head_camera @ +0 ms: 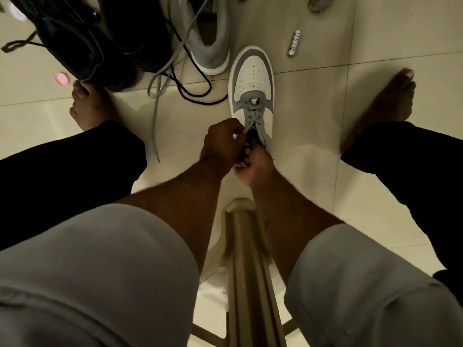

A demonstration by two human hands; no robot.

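Beige ribbed stool (241, 246) sat under forearms. Left hand (221, 144) curled, pinched pale flat lace (246, 127) at upper eyelets. Right hand (254, 165) curled round sneaker (253, 76) collar, exact hold partly hidden. Sneaker lay just beyond hands, toe pointing away: smooth white upper, grey trim, perforated toe. Step likely mid-lacing; next move needs lace tip fed through next eyelet, pulled snug. Beyond left hand: loose cords (156, 96), dark shoes (75, 41).

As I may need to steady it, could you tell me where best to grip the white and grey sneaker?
Probably the sneaker by its toe, pinched across the sides from the far end: it stands sole-down, toe pointing away, while the left hand and right hand crowd its laces nearer the person.
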